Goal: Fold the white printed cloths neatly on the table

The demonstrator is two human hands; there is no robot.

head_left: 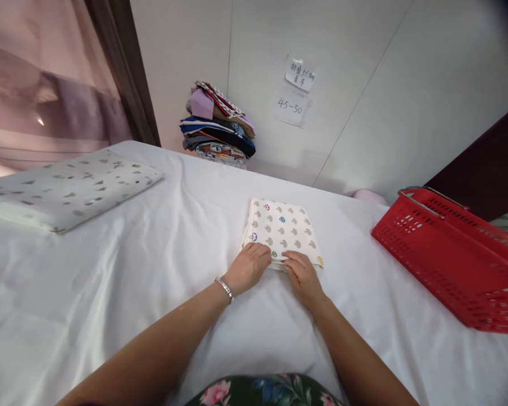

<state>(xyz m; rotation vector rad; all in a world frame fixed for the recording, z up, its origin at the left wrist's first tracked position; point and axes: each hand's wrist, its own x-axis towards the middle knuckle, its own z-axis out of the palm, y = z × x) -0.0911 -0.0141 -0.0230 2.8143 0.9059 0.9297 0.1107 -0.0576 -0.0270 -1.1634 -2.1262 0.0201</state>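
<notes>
Two bare hands, your left hand and right hand, pinch the near edge of a folded cloth printed with mushroom-like shapes, just right of the frame's centre. You seem to be squaring its layers; the next move likely calls for keeping that edge even. Beyond, on the pale wall right of upper centre, an upper note carries handwritten Chinese characters, partly legible; a lower note reads "45-50".
</notes>
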